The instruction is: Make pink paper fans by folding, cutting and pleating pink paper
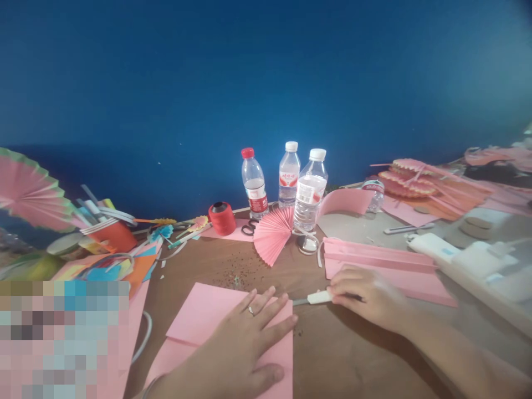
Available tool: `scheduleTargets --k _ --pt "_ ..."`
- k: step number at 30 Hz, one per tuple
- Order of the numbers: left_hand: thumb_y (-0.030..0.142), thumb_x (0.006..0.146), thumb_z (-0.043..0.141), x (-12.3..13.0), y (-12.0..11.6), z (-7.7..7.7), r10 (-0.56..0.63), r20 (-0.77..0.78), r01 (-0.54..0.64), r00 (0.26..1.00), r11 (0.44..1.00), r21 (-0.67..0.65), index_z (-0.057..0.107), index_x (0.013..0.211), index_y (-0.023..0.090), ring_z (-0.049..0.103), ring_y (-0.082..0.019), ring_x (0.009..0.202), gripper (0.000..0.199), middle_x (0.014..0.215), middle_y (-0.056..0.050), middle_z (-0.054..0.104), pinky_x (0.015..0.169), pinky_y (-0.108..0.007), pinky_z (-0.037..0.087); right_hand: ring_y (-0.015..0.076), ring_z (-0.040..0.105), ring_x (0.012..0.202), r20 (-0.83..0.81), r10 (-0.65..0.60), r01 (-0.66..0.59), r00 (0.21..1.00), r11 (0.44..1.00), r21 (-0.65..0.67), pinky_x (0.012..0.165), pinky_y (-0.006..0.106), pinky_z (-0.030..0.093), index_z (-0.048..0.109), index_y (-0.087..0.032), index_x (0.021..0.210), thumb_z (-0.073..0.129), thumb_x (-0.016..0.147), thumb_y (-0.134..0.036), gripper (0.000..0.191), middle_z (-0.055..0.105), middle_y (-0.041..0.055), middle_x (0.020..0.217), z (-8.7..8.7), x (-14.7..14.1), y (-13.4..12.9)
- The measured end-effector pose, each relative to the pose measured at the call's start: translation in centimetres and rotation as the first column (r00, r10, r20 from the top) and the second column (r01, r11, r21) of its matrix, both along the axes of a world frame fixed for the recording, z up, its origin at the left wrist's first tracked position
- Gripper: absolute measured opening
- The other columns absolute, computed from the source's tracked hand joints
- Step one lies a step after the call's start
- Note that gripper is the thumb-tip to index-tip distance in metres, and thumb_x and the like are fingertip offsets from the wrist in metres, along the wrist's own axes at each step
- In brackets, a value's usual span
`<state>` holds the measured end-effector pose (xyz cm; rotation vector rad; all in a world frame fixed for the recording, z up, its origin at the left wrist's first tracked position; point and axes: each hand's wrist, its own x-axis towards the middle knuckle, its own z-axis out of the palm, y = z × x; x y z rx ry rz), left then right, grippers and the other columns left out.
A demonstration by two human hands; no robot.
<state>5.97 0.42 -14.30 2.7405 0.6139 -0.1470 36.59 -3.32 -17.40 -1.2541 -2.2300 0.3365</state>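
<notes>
My left hand (253, 338) lies flat with its fingers spread on folded pink paper (199, 313), and a ring shows on one finger. My right hand (369, 296) is wrapped round the white handle of a utility knife (320, 297). The knife's blade points left and meets the right edge of the pink paper; whether it lies inside the fold I cannot tell. Just beyond my right hand is a pleated pink sheet (374, 260). A pink paper fan (274, 235) stands further back, in front of the bottles.
Three water bottles (255, 188) stand at the back beside a red thread spool (222, 219) and black-handled scissors (249, 227). A white power strip (457, 266) runs along the right. An orange cup of pens (110, 235) and paper scraps are left. Pink fans (428, 177) pile up back right.
</notes>
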Motion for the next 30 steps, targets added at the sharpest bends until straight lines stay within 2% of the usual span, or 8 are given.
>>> scheduleTargets --k 3,8,30 --pt "0.042 0.087 0.053 0.0 0.1 0.0 -0.010 -0.011 0.010 1.000 1.000 -0.001 0.017 0.144 0.037 0.011 -0.031 0.140 0.068 0.154 0.001 0.010 0.110 -0.057 0.017 0.0168 0.058 0.077 0.004 0.006 -0.006 1.000 1.000 0.004 0.070 0.029 0.047 0.068 -0.022 0.083 0.052 0.091 -0.026 0.018 0.068 0.0033 0.082 0.0 -0.1 0.1" --pt "0.038 0.084 0.058 0.1 0.0 0.1 -0.006 0.007 0.006 1.000 1.000 0.011 0.020 0.144 0.038 0.013 -0.033 0.139 0.071 0.153 0.000 0.016 0.109 -0.058 0.020 0.0164 0.058 0.076 0.004 0.007 -0.007 1.000 1.000 0.009 0.070 0.029 0.046 0.067 -0.021 0.080 0.050 0.091 -0.026 0.021 0.067 0.0029 0.081 0.1 -0.1 0.3" --pt "0.039 0.085 0.055 0.0 0.0 -0.2 -0.003 0.033 0.003 0.999 1.000 -0.018 0.021 0.143 0.037 0.014 -0.031 0.139 0.067 0.153 0.002 0.015 0.111 -0.056 0.017 0.0153 0.057 0.076 -0.094 0.039 -0.036 0.995 0.998 0.042 0.071 0.029 0.045 0.066 -0.021 0.081 0.058 0.088 -0.021 0.010 0.068 0.0018 0.083 -1.3 0.4 0.9"
